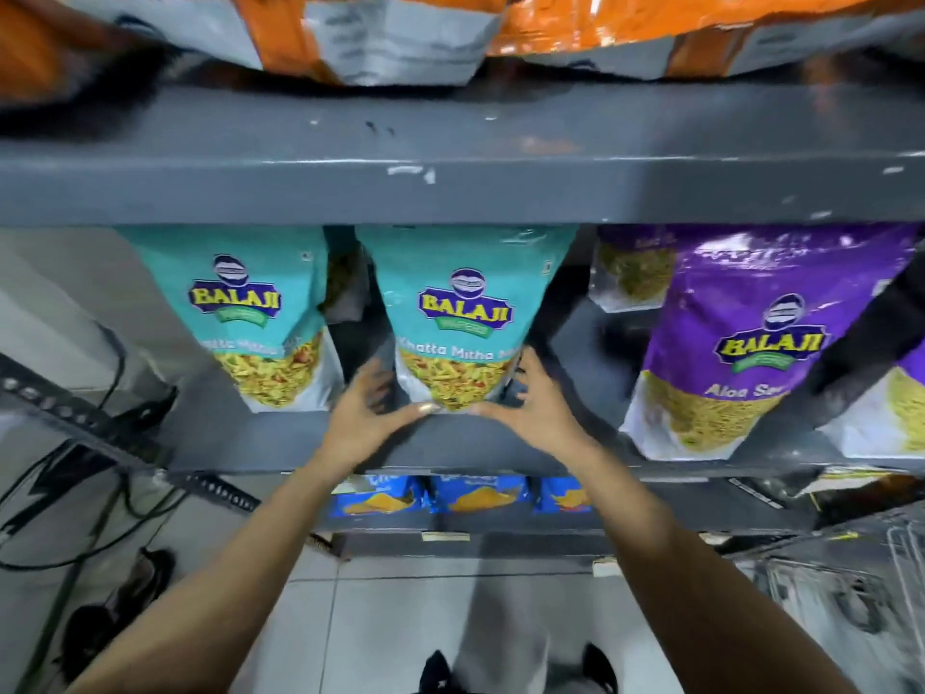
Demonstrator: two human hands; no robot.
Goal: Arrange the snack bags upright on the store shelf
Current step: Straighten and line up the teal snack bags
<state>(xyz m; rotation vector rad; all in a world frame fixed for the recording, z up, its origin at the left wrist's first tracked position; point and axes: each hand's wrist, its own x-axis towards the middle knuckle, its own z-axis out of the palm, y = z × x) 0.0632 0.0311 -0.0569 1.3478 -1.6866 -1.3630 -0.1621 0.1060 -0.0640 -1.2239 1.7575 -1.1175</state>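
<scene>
I am looking down at a grey metal shelf [450,443] with chipped paint, standing on a pale tiled floor [400,618]; dark cables [100,518] trail across the tiles well to the left of the shelf, and my dark shoes show at the bottom edge. The board above the shelf carries orange and white bags [400,32], and the level below holds a row of blue packets [475,495]. On the shelf, the middle teal bag [465,318] stands upright near the front edge, marked "BALAJI" and "Khatta Mitha", with a clear window at the bottom showing a yellow mix. A second teal bag [250,313] of the same kind stands just left of it, with a dark gap between them. To the right of the middle teal bag stands a purple bag [751,343] marked "Aloo Sev". My left hand [370,418] and right hand [530,413] cup the base of the middle teal bag from either side, thumbs close together in front, fingers [373,378] spread and lightly curled against the bag's lower corners rather than clenched.
</scene>
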